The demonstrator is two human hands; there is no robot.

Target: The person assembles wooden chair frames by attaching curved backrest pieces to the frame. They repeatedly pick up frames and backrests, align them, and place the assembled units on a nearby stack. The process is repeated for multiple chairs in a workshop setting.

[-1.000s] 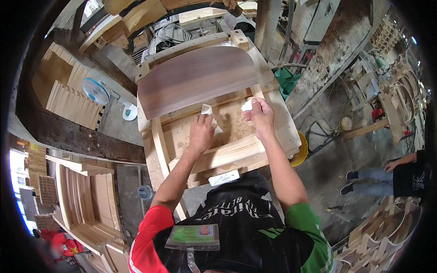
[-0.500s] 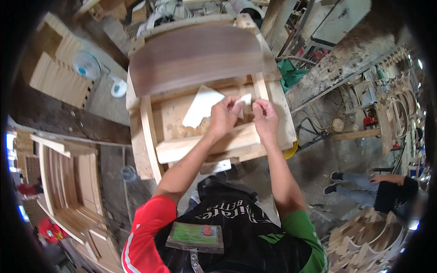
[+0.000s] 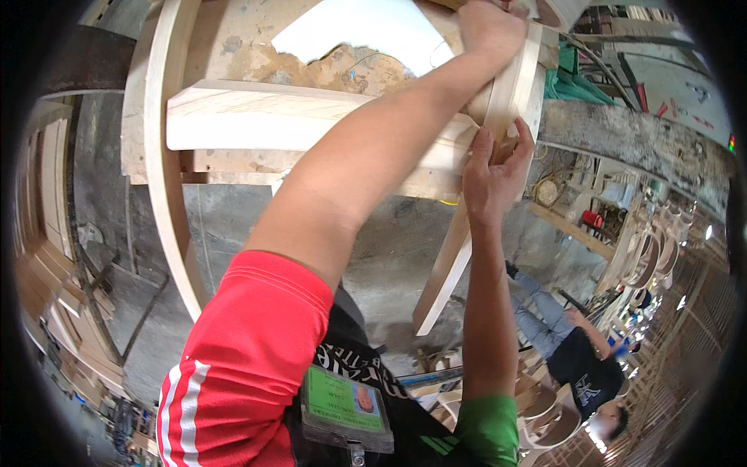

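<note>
An unfinished pale wooden chair frame [image 3: 257, 117] fills the upper half of the view, with a curved side piece [image 3: 167, 194] at left. A white sheet [image 3: 366, 31] lies on the stained board inside it. My left arm, in a red sleeve, reaches across to the upper right. There my left hand [image 3: 490, 31] is closed over the top of the frame's right rail, its fingers hidden. Just below, my right hand [image 3: 494, 175] grips the corner where the right leg [image 3: 443, 272] meets the rail, thumb and fingers wrapped around the wood.
A co-worker [image 3: 576, 350] in a dark shirt and blue jeans sits on the grey concrete floor at lower right. Curved chair parts [image 3: 646, 249] are stacked behind that person. Wooden frames [image 3: 43, 202] lean at far left. A green cloth [image 3: 572, 78] hangs at upper right.
The view has dropped much closer to the chair frame. Both hands have moved from the board in the middle to the frame's right rail and leg corner.
</note>
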